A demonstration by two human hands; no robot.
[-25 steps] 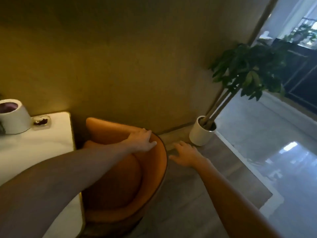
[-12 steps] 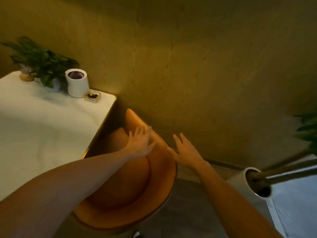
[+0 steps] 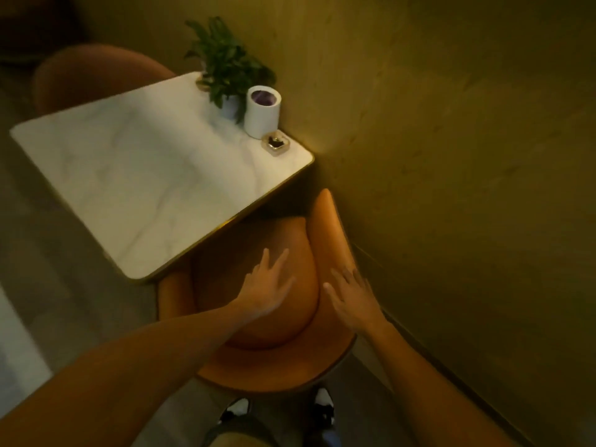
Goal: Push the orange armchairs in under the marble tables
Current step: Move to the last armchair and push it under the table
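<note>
Both hands (image 3: 267,293) flat over orange armchair (image 3: 274,362), seat under marble table (image 3: 145,175).

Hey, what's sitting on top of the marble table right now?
On the marble table, near the wall: a small potted plant, a white cylindrical container and a little dish. The plant's leaves hide whatever lies behind it.

Glossy marble table (image 3: 135,175), gold-metal trim.

This looks like a café or lounge seating corner: a small marble table (image 3: 135,175) with a gold edge stands against an olive textured wall (image 3: 451,140), with orange armchairs (image 3: 277,359) on two sides (one only partly seen). On it sit a potted plant (image 3: 227,67), a white cylindrical holder (image 3: 262,112) and an ashtray (image 3: 276,143).
</note>
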